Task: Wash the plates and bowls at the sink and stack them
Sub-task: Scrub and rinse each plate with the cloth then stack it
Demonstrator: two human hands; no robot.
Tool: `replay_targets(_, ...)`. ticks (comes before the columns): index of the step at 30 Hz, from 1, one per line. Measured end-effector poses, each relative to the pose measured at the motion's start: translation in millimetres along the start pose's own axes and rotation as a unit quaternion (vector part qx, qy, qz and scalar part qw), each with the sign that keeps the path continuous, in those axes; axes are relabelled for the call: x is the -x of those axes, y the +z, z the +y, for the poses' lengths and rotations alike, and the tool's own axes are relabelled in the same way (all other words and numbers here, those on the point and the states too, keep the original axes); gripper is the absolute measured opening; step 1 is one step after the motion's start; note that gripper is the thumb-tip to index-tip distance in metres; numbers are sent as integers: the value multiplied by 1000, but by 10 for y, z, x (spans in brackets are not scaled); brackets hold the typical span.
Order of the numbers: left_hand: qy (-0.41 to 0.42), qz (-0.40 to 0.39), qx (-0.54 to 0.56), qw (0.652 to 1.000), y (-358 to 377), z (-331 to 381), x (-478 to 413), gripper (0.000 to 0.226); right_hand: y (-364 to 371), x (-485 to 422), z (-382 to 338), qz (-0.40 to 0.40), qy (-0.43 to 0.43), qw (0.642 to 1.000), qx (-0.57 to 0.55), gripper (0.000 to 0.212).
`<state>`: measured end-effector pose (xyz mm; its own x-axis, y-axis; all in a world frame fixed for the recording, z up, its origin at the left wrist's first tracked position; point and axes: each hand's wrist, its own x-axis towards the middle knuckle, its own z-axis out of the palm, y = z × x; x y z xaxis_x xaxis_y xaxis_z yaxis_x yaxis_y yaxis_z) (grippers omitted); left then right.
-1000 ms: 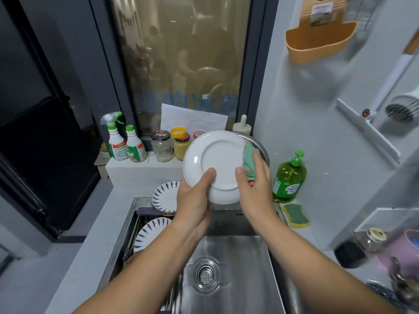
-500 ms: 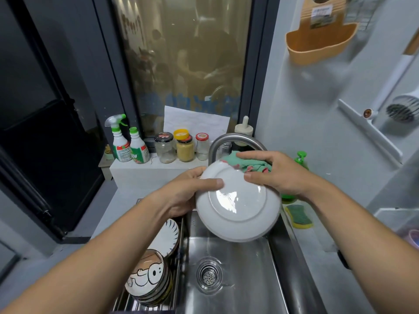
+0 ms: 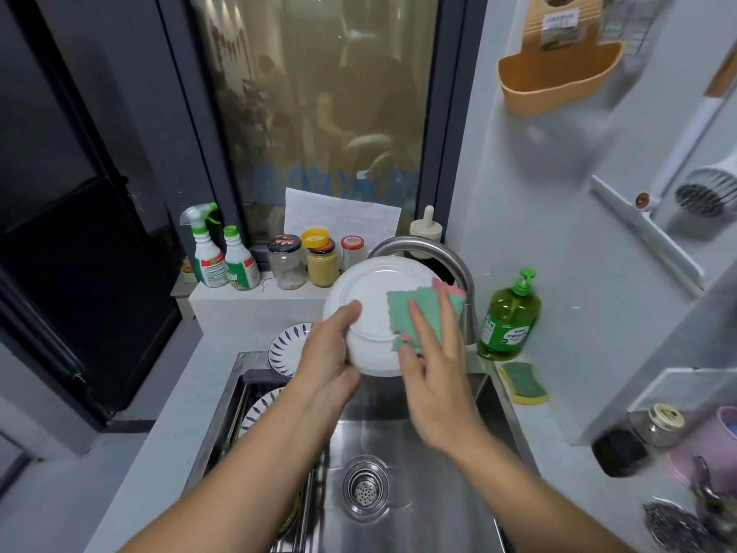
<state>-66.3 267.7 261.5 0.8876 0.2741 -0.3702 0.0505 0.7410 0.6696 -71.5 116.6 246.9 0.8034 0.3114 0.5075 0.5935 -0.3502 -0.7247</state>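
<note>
White round ceramic plate [image 3: 371,297] is held on edge, underside toward camera: left hand [image 3: 323,365] grips its rim; straight-fingered right hand [image 3: 434,377] presses green cloth [image 3: 399,313] against it.

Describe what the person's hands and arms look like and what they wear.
Both are bare. The left hand and right hand wear no gloves or rings. The forearms show no sleeves, watch or bands as far as the frame's lower edge.
</note>
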Motion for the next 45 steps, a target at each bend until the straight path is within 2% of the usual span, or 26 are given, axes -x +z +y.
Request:
replay_targets(3,-8,-2,35,999,-9,-82,14,45,3,-51,77,16,-17,996,81,53)
replay_targets(6,-2,-10,32,999,44,-101,49,42,-175,-350,141,19,65,997,23,52)
replay_targets(8,0,-6,41,999,96,-103,59,43,-185,-417,114,34,80,996,29,55)
replay_targets(10,4,12,62,998,111,-89,19,49,-65,-277,18,10,31,993,112,57)
replay_targets(14,-34,8,92,995,32,-124,-30,86,153,146,-78,-55,-90,966,235,54)
replay_targets(16,-50,-1,84,995,21,-154,16,81,122,135,-40,-69,-146,955,249,52)
replay_targets(17,-42,-2,77,996,35,-151,50,76,93,62,6,-72,-147,957,241,53)
replay_targets(20,3,-16,58,998,20,-148,77,54,-31,-247,187,-50,-68,982,171,54)
replay_targets(22,22,-21,24,999,-37,-141,125,42,-152,-467,217,-25,51,997,43,48)
replay_targets(23,34,-25,-2,999,-68,-133,167,40,-205,-545,187,-18,131,990,-50,45)
replay_targets(25,57,-41,-61,996,-157,-100,209,39,-265,-602,134,-4,259,941,-216,36)
replay_targets(27,88,-55,-125,987,-235,-18,218,39,-270,-580,126,-13,346,899,-270,34)
replay_targets(29,137,-65,-192,970,-323,83,192,43,-253,-560,149,-57,436,834,-334,48)
replay_targets(31,171,-88,-263,945,-433,182,142,61,-229,-593,178,-122,502,755,-404,59)
replay_targets(33,190,-110,-311,925,-515,266,126,66,-204,-646,240,-157,508,721,-445,66)
replay_targets(35,201,-118,-342,910,-614,321,95,63,-128,-681,271,-160,501,711,-467,64)
replay_targets(39,188,-80,-379,903,-850,382,-14,70,164,-726,290,-104,495,729,-460,54)
replay_targets(41,140,-64,-335,930,-948,421,-89,66,374,-755,309,-78,483,748,-448,45)
replay_targets(43,78,-23,-232,969,-994,484,-164,52,593,-796,364,-64,468,766,-436,38)
replay_targets(45,33,-1,-205,978,-1117,555,-308,52,785,-830,412,-64,450,782,-427,27)
